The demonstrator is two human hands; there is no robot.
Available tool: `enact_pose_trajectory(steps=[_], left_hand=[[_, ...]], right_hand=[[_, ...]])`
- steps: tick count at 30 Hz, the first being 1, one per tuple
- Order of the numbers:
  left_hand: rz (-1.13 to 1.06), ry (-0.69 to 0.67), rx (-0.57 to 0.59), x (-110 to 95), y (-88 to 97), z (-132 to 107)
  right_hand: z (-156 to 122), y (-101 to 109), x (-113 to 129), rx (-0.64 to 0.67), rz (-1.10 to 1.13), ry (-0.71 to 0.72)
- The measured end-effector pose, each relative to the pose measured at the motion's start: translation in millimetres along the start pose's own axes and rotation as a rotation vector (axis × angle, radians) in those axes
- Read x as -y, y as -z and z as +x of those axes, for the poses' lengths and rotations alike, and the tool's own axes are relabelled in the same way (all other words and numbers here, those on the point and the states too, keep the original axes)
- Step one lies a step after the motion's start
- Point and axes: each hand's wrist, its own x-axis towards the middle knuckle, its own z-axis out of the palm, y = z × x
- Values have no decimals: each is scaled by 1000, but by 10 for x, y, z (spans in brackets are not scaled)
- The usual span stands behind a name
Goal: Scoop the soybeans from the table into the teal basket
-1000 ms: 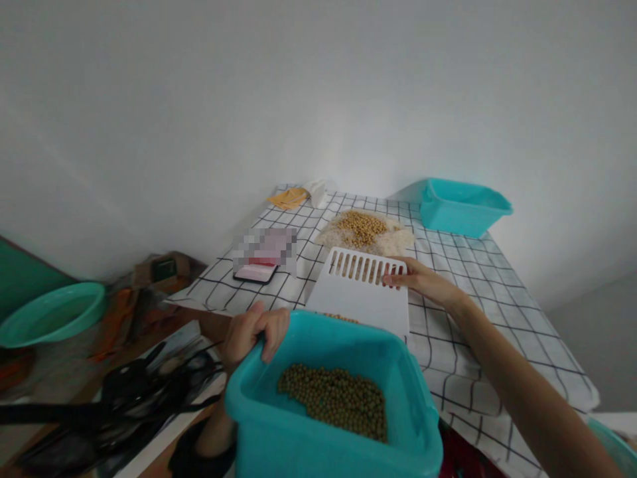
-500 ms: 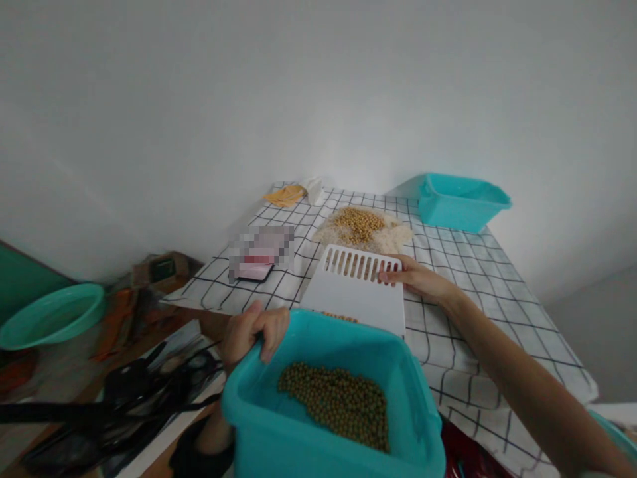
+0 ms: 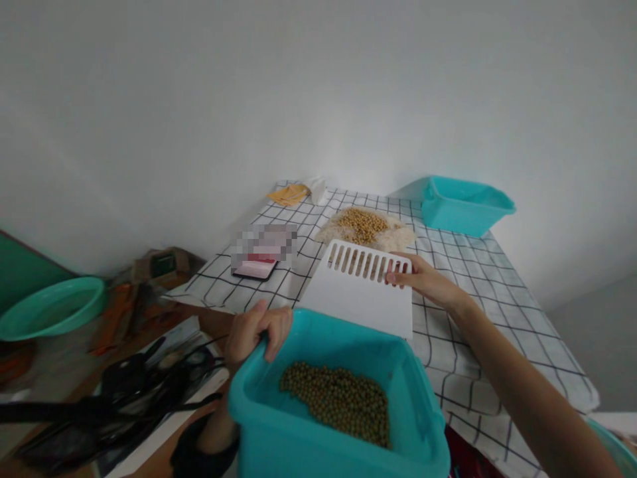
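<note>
My left hand [image 3: 259, 333] is wrapped round the back left corner of a turquoise plastic bin [image 3: 318, 415]. Yellowish soybeans [image 3: 343, 401] cover part of the bin's floor. In my right hand [image 3: 415, 275] is the slotted end of a flat white plastic board [image 3: 361, 299], thumb on top near the slots. The board's near edge reaches the bin's back rim, and I see no beans on its surface. Just beyond the slots lies a pile of soybeans [image 3: 361, 224] with pale grain-like material [image 3: 331, 232] around it.
A second turquoise bin [image 3: 462, 207] stands at the table's back right. On the checked cloth [image 3: 468, 299] lie a phone [image 3: 256, 265], a yellow cloth [image 3: 289, 194] and a crumpled white piece [image 3: 316, 189]. Black cords [image 3: 164, 392] and a green basin [image 3: 54, 309] are at left.
The soybeans that lay at the board's near edge are no longer visible there. The board and my right hand sit slightly further right; my left hand keeps its hold on the bin.
</note>
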Motion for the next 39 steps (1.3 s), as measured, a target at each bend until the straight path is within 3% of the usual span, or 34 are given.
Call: enact_pose_trajectory(steps=[4, 7, 14, 21, 28, 35, 39], left_hand=[[17, 12, -12, -3, -21, 10], [74, 37, -85, -31, -76, 14], [117, 35, -191, -74, -192, 4], [101, 8, -198, -15, -182, 5], [38, -8, -107, 34, -95, -1], [6, -7, -90, 38, -80, -24], [-17, -22, -115, 47, -101, -20]], right_hand=[[5, 21, -18, -87, -16, 41], [12, 38, -16, -143, -47, 32], [12, 44, 38, 83, -115, -60], [-3, 102, -48, 61, -26, -65], [-38, 128, -57, -69, 136, -80], [17, 195, -81, -380, 75, -33], [1, 263, -44, -458, 49, 17]])
